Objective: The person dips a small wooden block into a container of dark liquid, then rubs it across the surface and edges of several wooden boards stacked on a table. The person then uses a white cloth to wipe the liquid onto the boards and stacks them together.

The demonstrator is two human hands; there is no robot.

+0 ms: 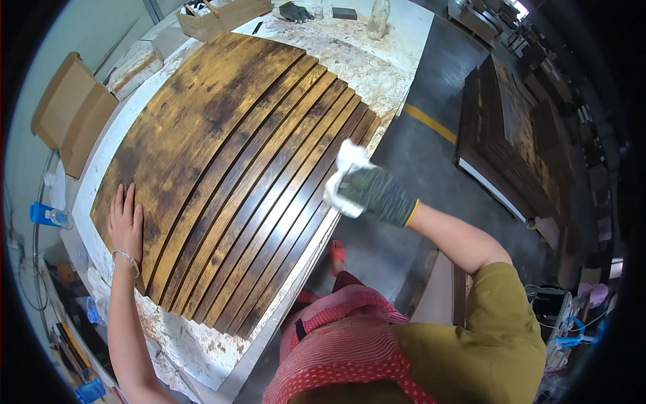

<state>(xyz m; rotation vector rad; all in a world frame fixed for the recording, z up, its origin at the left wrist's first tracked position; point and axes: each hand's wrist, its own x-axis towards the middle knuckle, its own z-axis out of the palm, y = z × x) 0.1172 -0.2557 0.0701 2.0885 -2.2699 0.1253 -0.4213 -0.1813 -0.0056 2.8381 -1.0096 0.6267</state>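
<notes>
Several brown wood-grain boards (215,114) lie fanned out in a stepped stack, each one's edge showing past the one above. My bare left hand (126,219) rests flat on the top board near its left end, fingers stretched out. A thin bracelet (128,258) circles that wrist. My right hand (377,194), in a dark grey knitted glove with a yellow cuff edge, is closed on a crumpled white cloth (351,158). The cloth is over the right-hand, lowest boards of the fan; I cannot tell whether it touches them. The gloved fingers are partly hidden by the cloth.
The white table (397,40) is stained brown. At its far end are a dark glove (296,12), a black block (344,13), a glass bottle (379,19) and a cardboard box (225,17). An open carton (74,111) stands left. More boards (508,135) are stacked across the aisle.
</notes>
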